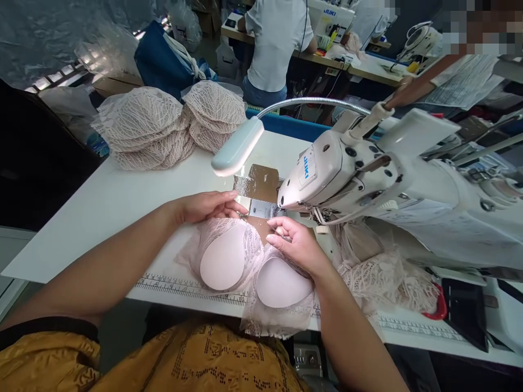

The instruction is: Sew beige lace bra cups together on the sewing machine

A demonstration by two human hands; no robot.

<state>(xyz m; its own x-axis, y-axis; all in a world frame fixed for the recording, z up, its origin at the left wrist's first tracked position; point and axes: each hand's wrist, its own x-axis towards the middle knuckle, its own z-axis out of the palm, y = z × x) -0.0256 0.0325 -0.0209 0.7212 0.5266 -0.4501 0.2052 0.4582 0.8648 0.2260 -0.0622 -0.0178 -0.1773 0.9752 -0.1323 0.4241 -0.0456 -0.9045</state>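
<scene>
A bra piece of pale pink lace with two smooth cups, the left cup (pixel 223 261) and the right cup (pixel 284 283), lies at the table's front edge, its lower lace hanging over. My left hand (pixel 210 207) rests above the left cup, fingers stretched out, their tips beside the metal plate (pixel 261 209) of the sewing machine (pixel 316 171). Just right of that plate, my right hand (pixel 296 242) is closed in a pinch above the right cup. Something thin and dark shows at its fingers, too small to name. The machine's needle area is partly hidden behind its head.
Stacks of lace cups (pixel 141 128) stand at the table's back left. A lamp (pixel 239 147) on a bendable arm hangs over the work. More lace (pixel 379 277) lies right, beside a red-handled object (pixel 439 305). A ruler strip (pixel 183 288) runs along the front edge. Other people sit beyond.
</scene>
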